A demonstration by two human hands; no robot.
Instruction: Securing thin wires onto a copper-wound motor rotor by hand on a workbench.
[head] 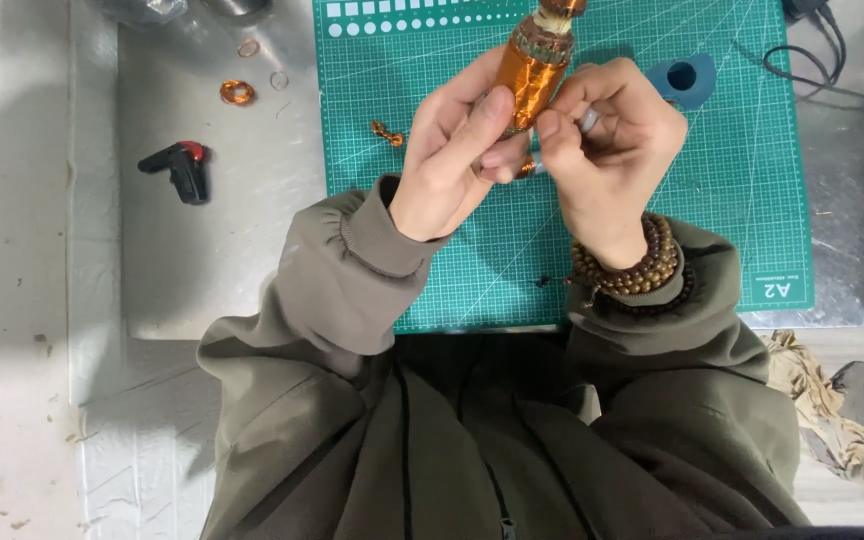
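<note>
While it is held up above the green cutting mat [652,240], the copper-wound motor armature [532,70] stands nearly upright and slightly tilted, its orange windings gleaming and its upper end running out of the top of the view. Its lower end sits between the two hands, which meet just beneath it. The left hand [452,160] is closed on the armature's lower part, thumb pressed along the windings and fingers curled behind. The right hand [607,150] is closed too, its fingertips pinched against the armature's base right beside the left thumb; a small pale object shows between its fingers, too hidden to identify. A string of brown wooden beads [632,265] circles the right wrist, and both arms wear olive-green sleeves. On the mat just left of the left hand lies a short curl of copper wire [387,132], and beyond the right hand rests a blue plastic piece with a hole [687,78]. Further left, on the metal tabletop [222,250], lie a copper wire coil [237,92] and a black and red hand tool [184,168].
</note>
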